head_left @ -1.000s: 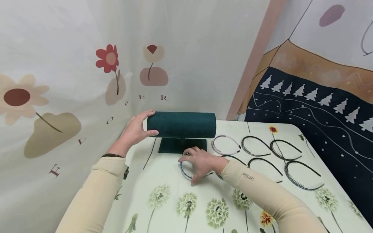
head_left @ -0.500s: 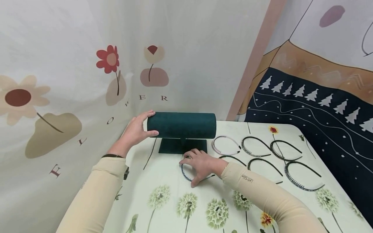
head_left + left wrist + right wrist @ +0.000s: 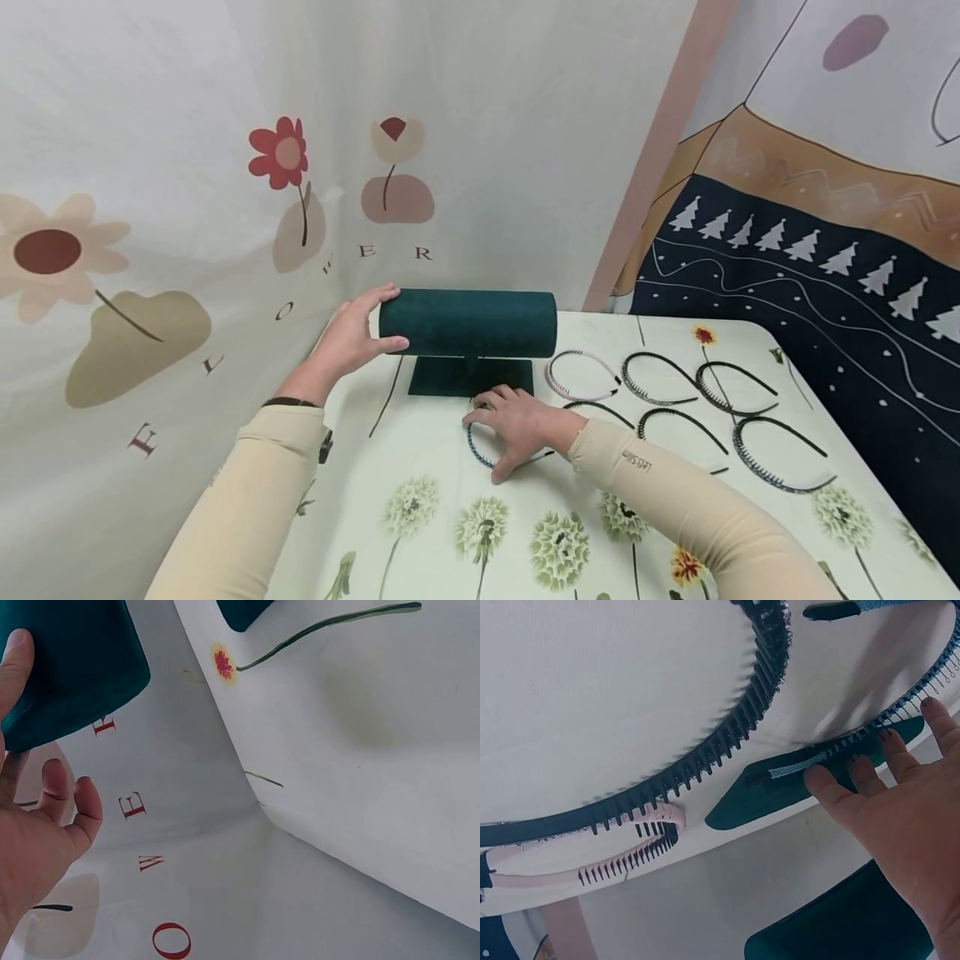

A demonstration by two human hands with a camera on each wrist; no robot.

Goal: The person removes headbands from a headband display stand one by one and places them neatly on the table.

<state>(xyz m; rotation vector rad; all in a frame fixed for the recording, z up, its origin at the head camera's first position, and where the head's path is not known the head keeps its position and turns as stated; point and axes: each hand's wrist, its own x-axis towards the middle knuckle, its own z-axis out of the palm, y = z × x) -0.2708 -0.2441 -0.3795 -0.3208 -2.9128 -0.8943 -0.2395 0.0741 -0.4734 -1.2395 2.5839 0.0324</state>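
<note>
A dark green velvet roll stand (image 3: 468, 323) stands at the table's back. My left hand (image 3: 341, 342) holds the roll's left end, thumb in front and a finger on top; in the left wrist view, the thumb (image 3: 15, 671) lies on the velvet and two fingers curl free of it. My right hand (image 3: 521, 425) reaches over a blue toothed headband (image 3: 474, 446) before the stand's base, thumb toward the front edge, fingers toward the base. The right wrist view has fingertips against the blue band (image 3: 870, 727); the thumb is hidden there.
Right of the hand lie several toothed headbands: a pink one (image 3: 555, 379), dark ones such as the back-row band (image 3: 633, 387), and a grey-black band (image 3: 772, 477) farthest right. The right forearm partly covers two. Printed cloth hangs behind the flower-print table (image 3: 420, 550).
The right hand and the blue headband have shifted very slightly to the right and toward the front. The left hand keeps its place on the roll.
</note>
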